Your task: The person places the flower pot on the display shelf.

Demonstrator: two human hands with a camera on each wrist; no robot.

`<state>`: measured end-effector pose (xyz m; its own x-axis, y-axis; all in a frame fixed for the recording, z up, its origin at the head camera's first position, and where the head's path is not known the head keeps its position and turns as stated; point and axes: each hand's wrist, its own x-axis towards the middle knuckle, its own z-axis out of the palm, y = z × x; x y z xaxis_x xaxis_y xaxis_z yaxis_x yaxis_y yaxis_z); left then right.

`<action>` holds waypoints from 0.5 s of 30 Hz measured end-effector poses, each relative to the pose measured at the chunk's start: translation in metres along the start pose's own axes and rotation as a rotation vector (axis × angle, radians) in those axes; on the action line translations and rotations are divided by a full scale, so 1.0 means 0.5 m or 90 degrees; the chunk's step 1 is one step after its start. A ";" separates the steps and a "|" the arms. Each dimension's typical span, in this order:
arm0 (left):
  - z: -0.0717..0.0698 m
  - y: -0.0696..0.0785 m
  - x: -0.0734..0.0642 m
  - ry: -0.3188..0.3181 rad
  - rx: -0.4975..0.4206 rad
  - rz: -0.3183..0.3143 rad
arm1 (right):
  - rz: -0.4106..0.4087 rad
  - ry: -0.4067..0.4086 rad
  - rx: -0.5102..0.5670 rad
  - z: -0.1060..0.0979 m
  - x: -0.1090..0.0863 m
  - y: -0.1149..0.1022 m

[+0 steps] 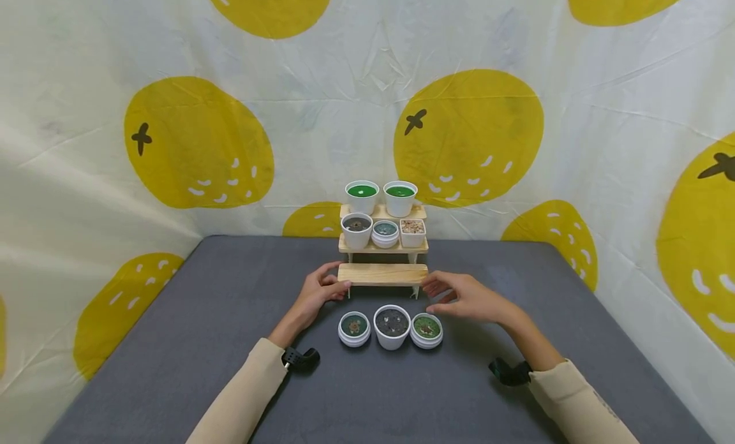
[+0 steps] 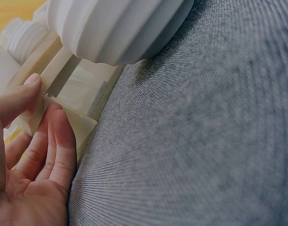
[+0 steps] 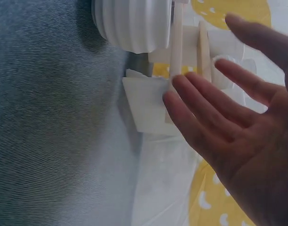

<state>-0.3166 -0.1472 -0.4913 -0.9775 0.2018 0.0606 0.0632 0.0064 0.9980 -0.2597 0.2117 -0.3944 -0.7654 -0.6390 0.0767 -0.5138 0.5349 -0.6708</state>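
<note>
At the left end of the bare lowest plank (image 1: pixel 381 275) of a wooden step stand (image 2: pixel 82 120), my left hand (image 1: pixel 312 295) grips the corner. Its thumb lies over the plank's edge, with the fingers against the side panel. My right hand (image 1: pixel 467 297) is at the plank's other end, its fingers (image 3: pixel 200 101) fairly straight and spread beside the edge. In front of the stand sit three white ribbed pots: a low one with dark green filling (image 1: pixel 353 328), a taller one with dark grey filling (image 1: pixel 392 326) and a low one with green filling (image 1: pixel 427 329).
On the middle step stand a tall dark-filled pot (image 1: pixel 356 230), a small round blue-grey one (image 1: pixel 385 233) and a square one (image 1: pixel 412 232) with pebbly contents. Two green-filled pots (image 1: pixel 362 195) occupy the top step. A fruit-printed curtain (image 1: pixel 344 125) hangs behind the grey table (image 1: pixel 241 342).
</note>
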 end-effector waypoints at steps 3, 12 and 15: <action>-0.001 0.002 -0.002 0.002 -0.003 0.001 | 0.016 -0.056 0.030 0.003 -0.001 0.002; 0.001 0.007 -0.008 0.003 -0.003 0.002 | 0.023 -0.143 0.057 0.013 -0.010 0.018; 0.002 0.006 -0.007 -0.007 -0.002 0.008 | 0.018 -0.162 0.061 0.014 -0.013 0.024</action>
<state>-0.3126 -0.1469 -0.4884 -0.9743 0.2132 0.0729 0.0749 0.0011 0.9972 -0.2583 0.2183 -0.4083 -0.6505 -0.7495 -0.1234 -0.4450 0.5076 -0.7378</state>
